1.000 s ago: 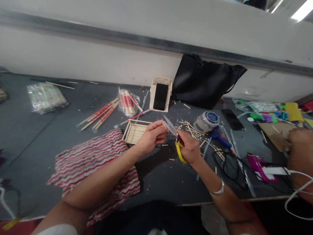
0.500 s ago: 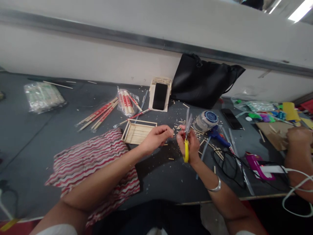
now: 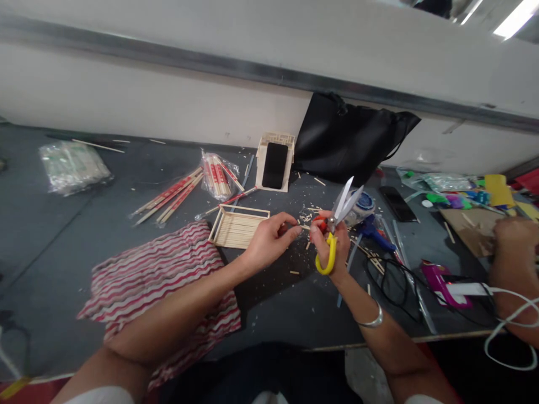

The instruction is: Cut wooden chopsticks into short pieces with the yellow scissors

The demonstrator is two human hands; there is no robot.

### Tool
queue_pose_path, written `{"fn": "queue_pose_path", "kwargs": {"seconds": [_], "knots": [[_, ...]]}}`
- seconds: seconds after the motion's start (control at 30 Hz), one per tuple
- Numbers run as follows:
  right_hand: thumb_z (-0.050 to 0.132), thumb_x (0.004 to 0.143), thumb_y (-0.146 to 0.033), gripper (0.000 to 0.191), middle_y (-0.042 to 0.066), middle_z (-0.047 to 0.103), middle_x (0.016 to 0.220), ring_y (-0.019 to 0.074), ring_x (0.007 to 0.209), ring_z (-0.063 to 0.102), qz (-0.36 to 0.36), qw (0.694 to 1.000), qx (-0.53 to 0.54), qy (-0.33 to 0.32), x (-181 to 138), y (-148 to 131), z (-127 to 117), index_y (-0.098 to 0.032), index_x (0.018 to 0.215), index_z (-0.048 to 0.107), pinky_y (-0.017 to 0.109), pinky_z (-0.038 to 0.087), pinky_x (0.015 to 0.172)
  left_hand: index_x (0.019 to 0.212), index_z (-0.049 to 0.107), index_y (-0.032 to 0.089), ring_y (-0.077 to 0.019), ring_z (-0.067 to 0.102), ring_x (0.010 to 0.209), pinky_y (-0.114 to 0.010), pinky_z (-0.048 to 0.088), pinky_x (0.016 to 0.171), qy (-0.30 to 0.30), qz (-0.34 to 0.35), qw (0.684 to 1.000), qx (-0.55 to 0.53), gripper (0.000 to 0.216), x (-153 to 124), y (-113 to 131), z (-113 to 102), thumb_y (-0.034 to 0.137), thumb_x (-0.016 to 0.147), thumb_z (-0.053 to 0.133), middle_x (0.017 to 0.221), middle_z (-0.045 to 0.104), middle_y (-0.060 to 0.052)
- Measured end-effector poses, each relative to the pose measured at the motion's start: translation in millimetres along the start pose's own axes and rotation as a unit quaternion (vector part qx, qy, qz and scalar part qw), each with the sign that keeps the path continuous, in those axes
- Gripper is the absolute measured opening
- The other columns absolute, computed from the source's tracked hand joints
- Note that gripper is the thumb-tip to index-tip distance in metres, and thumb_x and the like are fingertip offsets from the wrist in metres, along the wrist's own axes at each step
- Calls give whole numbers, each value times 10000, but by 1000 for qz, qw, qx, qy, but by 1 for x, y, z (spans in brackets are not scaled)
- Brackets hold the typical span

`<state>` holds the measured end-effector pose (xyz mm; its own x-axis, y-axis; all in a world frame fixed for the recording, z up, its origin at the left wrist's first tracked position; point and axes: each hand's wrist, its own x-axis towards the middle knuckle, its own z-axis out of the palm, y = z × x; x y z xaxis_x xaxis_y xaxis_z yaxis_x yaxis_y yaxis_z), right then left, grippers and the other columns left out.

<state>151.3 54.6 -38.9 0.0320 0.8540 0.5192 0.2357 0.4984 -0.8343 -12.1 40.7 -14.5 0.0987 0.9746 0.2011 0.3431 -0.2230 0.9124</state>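
My left hand [image 3: 272,240] pinches a short wooden stick [image 3: 304,227] that spans the small gap to my right hand. Wrapped in my right hand [image 3: 336,249] is a pair of scissors [image 3: 346,206], blades parted and pointing up and away, with one yellow and one red handle loop. Whether the right fingertips also touch the stick I cannot tell. Just left of my left hand lies a small open tray-like frame of wooden sticks [image 3: 238,229]. Tiny cut stick pieces [image 3: 309,216] are scattered beyond both hands.
A striped cloth [image 3: 168,280] lies under my left forearm. Behind are bundled chopsticks [image 3: 168,196], a phone [image 3: 275,165] and a black bag [image 3: 349,140]. To the right are a jar [image 3: 362,203], a blue glue gun [image 3: 378,235], black cable [image 3: 393,292] and a co-worker's hand [image 3: 516,235].
The scissors have swung from upright to leaning right, and their blades are wider apart. The stick between my hands now shows more clearly. My left hand has shifted slightly right.
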Motion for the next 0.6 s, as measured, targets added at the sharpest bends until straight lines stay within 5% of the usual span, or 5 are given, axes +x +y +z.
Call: {"fn": "queue_pose_path", "kwargs": {"seconds": [0.17, 0.33, 0.5, 0.6], "knots": [[611, 836, -246, 194, -33, 654, 779, 113, 598, 601, -32, 996, -80, 4, 3, -3, -1, -234, 1030, 597, 261, 564, 610, 981, 708, 190, -135, 571, 671, -238, 428, 627, 15, 137, 976, 169, 139, -3, -7, 0, 221, 917, 588, 742, 594, 0], [597, 831, -189, 167, 8, 729, 894, 105, 598, 616, -92, 985, -143, -5, -1, -5, 1, -222, 992, 628, 247, 558, 604, 946, 716, 204, -129, 573, 637, -235, 407, 567, -7, 188, 943, 275, 245, -5, -13, 1, 277, 990, 486, 780, 600, -18], [580, 899, -222, 176, -31, 687, 770, 106, 585, 629, -87, 989, -113, -37, -4, -8, -2, -221, 1071, 619, 235, 557, 592, 906, 673, 186, -129, 562, 694, -234, 445, 647, 2, 198, 973, 119, 199, 0, -10, -4, 223, 984, 494, 753, 572, -4], [579, 909, -246, 191, -1, 715, 827, 127, 625, 657, -100, 984, -136, -59, -3, -6, -4, -225, 1093, 628, 262, 575, 618, 894, 649, 191, -136, 539, 731, -250, 455, 683, 37, 148, 988, 0, 150, 4, -5, -9, 275, 963, 546, 779, 566, -4]]}}
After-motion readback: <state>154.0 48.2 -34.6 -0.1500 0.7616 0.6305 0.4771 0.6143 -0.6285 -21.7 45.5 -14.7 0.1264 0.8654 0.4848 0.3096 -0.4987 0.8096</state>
